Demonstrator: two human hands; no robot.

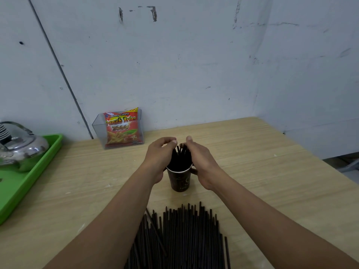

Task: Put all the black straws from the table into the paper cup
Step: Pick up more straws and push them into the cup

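Both left hand and right hand curl fingers round straws; straws stand in cup.

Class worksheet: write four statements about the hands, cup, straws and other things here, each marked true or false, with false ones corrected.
1. The left hand and right hand curl round a bundle of straws standing in the paper cup. True.
2. No loose straws remain outside the cup. False: a pile of black straws lies nearer the person.
3. The snack packet stands in a clear holder. True.
4. The kettle sits on a red tray. False: its tray is green.
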